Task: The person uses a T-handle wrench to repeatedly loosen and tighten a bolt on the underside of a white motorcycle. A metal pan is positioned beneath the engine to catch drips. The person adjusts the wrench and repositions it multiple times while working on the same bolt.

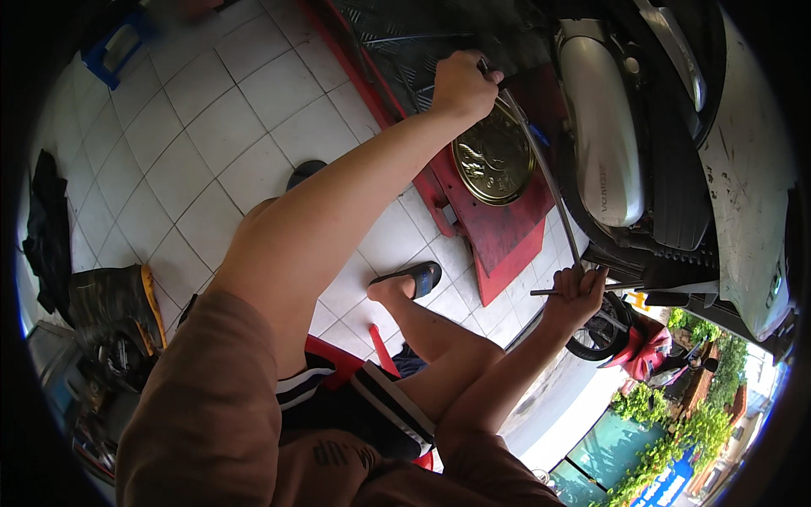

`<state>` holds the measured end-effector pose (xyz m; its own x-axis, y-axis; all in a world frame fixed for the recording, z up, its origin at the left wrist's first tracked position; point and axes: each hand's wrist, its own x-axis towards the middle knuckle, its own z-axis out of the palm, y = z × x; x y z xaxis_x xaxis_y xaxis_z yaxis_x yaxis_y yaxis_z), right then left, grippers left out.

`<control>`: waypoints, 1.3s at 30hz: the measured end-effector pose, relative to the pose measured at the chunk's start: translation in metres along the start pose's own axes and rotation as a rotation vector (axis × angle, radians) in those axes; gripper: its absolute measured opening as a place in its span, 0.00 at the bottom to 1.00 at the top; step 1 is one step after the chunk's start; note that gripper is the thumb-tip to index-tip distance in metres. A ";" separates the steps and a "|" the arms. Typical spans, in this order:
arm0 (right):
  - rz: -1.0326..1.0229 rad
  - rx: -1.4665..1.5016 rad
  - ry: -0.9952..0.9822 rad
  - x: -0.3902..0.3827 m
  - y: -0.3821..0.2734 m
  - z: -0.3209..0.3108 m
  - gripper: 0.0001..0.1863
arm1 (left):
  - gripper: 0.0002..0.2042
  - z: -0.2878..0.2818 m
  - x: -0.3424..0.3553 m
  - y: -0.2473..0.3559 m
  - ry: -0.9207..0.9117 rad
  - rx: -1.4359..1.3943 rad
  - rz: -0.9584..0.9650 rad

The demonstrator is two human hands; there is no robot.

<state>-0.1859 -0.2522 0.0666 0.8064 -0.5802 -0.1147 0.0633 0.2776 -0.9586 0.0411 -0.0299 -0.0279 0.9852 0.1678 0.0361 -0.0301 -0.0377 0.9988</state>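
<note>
A long thin metal rod point(549, 173) runs between my two hands, with a crossbar point(545, 292) at its lower end, like a T-handle wrench. My right hand point(579, 296) is closed around that crossbar, beside the motorcycle's underside. Farther away, my left hand point(467, 84) is closed at the rod's other end; a small dark piece shows between its fingers, its kind unclear. The motorcycle point(604, 127) stands at the right, with a silver engine-side cover. Below my left hand lies a round gold-coloured tray point(494, 165) with a shiny surface, on a red metal platform point(473, 241).
White floor tiles point(203, 127) spread out at the left. A blue plastic stool point(117, 49) stands far left, near a dark cloth point(44, 237). A red motorbike point(638, 346) and green plants point(710, 431) are at the lower right. My sandalled foot point(410, 283) rests close to the platform.
</note>
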 end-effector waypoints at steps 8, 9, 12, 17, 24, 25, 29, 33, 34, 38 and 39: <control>0.064 0.111 0.039 -0.002 0.006 0.009 0.30 | 0.07 -0.012 0.001 0.025 -0.121 -0.512 -0.442; 0.066 0.109 0.035 -0.002 0.006 0.007 0.30 | 0.07 -0.013 0.002 0.025 -0.125 -0.474 -0.445; 0.083 0.096 0.081 -0.003 0.006 0.007 0.30 | 0.06 -0.011 0.000 0.027 -0.122 -0.516 -0.442; 0.096 0.109 -0.050 -0.001 0.009 -0.007 0.30 | 0.07 -0.008 -0.002 0.025 -0.188 -0.525 -0.434; 0.131 0.126 -0.115 0.001 0.009 -0.013 0.29 | 0.07 -0.008 0.001 0.024 -0.237 -0.487 -0.429; 0.132 0.127 -0.116 0.000 0.009 -0.015 0.29 | 0.06 -0.008 0.001 0.023 -0.244 -0.477 -0.435; 0.128 0.124 -0.155 0.002 0.010 -0.016 0.29 | 0.06 -0.010 0.004 0.022 -0.270 -0.448 -0.419; 0.143 0.128 -0.125 0.001 0.014 -0.007 0.29 | 0.05 -0.015 0.007 0.017 -0.309 -0.408 -0.410; 0.153 0.140 -0.133 0.002 0.016 -0.009 0.29 | 0.05 -0.015 0.007 0.019 -0.308 -0.400 -0.414; 0.198 0.151 -0.134 0.006 0.023 -0.013 0.29 | 0.07 -0.015 0.010 0.018 -0.336 -0.331 -0.396; 0.208 0.148 -0.145 0.007 0.024 -0.014 0.29 | 0.08 -0.015 0.011 0.017 -0.343 -0.311 -0.379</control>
<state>-0.1867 -0.2606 0.0386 0.8861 -0.3862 -0.2561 -0.0358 0.4939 -0.8688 0.0485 -0.0139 -0.0105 0.9335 -0.2170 -0.2856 0.3375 0.2619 0.9042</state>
